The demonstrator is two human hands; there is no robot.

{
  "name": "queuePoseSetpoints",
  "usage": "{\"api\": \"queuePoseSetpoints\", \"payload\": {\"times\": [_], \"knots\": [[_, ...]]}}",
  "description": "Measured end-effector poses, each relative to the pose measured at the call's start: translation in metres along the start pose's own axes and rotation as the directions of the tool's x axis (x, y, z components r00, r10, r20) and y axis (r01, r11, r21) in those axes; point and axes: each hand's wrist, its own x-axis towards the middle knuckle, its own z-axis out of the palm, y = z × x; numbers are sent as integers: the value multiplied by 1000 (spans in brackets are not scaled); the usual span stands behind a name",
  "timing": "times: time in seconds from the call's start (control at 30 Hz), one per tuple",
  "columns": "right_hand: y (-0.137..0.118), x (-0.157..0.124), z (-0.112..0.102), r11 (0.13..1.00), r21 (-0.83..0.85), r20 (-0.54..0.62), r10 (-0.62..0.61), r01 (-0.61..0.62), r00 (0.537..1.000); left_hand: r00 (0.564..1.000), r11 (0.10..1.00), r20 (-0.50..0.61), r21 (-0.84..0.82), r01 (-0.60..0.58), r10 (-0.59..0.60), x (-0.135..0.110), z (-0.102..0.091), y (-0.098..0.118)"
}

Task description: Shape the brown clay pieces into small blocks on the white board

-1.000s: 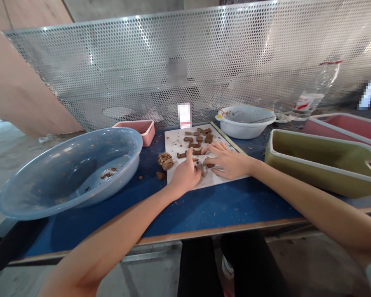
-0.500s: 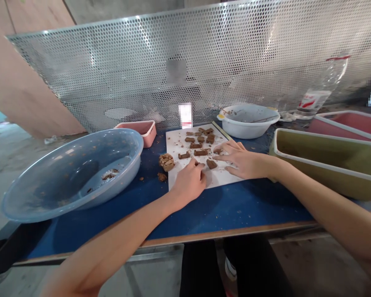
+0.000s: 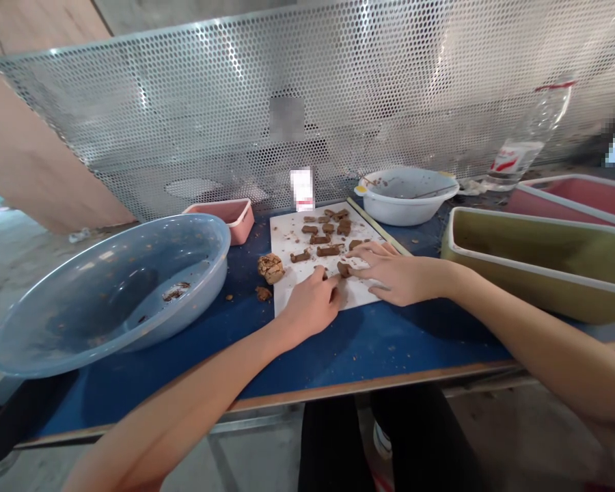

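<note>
A small brown clay lump (image 3: pixel 344 270) lies on the white board (image 3: pixel 352 295) between my two hands. My right hand (image 3: pixel 400 275) reaches in from the right with fingers stretched and apart, its fingertips at the lump's right side. Curled over the board's front part, my left hand (image 3: pixel 311 301) has its fingertips close to the lump's left side. Whatever its bent fingers hold, if anything, is hidden. Several short brown clay pieces (image 3: pixel 329 251) lie in rough rows farther back. A cracked clay ball (image 3: pixel 271 268) rests at the board's left edge, with a crumb of clay (image 3: pixel 263 294) below it.
A large blue basin (image 3: pixel 205 321) stands left, with a small pink box (image 3: pixel 243 222) behind it. At the right are a white bowl (image 3: pixel 400 213), an olive planter (image 3: pixel 533 283), a pink planter (image 3: pixel 568 198) and a plastic bottle (image 3: pixel 517 150). Perforated metal sheet (image 3: pixel 210 102) backs the table.
My right hand has shifted left and its fingertips now meet the small lump, which sits nearer my left hand. A clay piece behind my right fingers shows more. The view has shifted slightly.
</note>
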Motion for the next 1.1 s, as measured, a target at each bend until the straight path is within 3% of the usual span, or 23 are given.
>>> {"api": "queuePoseSetpoints", "payload": {"times": [0.13,0.23,0.47,0.6,0.8,1.1], "knots": [[-7,3,-9,996,20,67,87,-89,994,1000,1000,8,-1,-7,7,0,-1,1],[-11,6,-13,997,3,93,80,-81,992,1000,1000,6,6,10,-10,0,-2,2],[-10,9,-7,995,-82,59,68,-64,996,996,999,-87,-43,8,-12,2,3,-3],[-9,8,-6,998,-47,23,44,-43,999,991,994,-131,-104,11,-25,3,5,-6],[-11,9,-10,995,-79,45,63,-59,997,961,989,-274,-150,-5,-36,5,3,-9],[-9,9,-8,996,-61,37,66,-64,997,959,977,-281,-210,-28,-33,8,9,-13]]}}
